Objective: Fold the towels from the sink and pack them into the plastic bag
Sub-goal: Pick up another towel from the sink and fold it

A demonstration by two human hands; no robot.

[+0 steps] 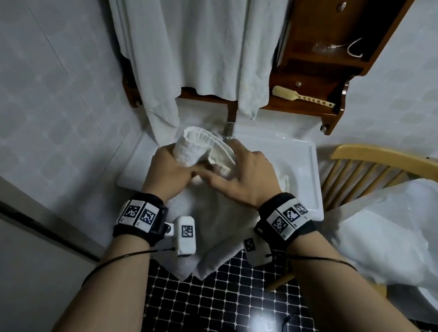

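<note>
Above the sink (303,161), left hand (169,168) and right hand (244,180) grip a folded towel (199,146); second towel (213,221) drapes sink's front, unfolded; plastic bag (412,239) right of sink, packing pending.

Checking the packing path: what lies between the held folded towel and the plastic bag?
In the head view, the right hand, the sink's right rim and the chair's slatted back lie between the folded towel and the plastic bag.

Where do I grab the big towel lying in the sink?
Pinch the towel by the corner hanging over the front of the sink, coming from below: it dangles free there, while the rest lies flat in the basin.
</note>
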